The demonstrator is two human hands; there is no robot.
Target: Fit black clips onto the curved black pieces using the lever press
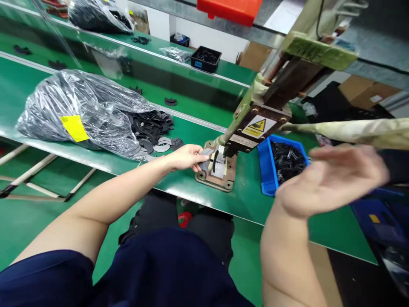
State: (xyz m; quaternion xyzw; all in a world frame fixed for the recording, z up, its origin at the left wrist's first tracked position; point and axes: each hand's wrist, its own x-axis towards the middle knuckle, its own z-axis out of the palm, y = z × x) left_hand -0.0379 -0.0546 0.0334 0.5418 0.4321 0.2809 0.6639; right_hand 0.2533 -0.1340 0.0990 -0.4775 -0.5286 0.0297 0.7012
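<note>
My left hand [191, 157] pinches a flat grey curved plate [206, 162] at the base [230, 172] of a hand press [255, 119]. A narrow black curved part [215, 161] stands beside the plate under the press head. My right hand [332, 181] is raised at the right, blurred, with its fingers stretched out and nothing visible in it. It is just below the press's wrapped lever [351, 130]; whether they touch I cannot tell. Left of the press, dark curved plates [153, 132] spill from a clear plastic bag [79, 111] with a yellow label.
A blue bin [267, 168] of small black parts stands right of the press. Behind the green bench [246, 200] runs a lower green strip with a few loose pieces. Farther back are a black tray [206, 59] and another filled bag [99, 17]. A red bin [230, 10] hangs overhead.
</note>
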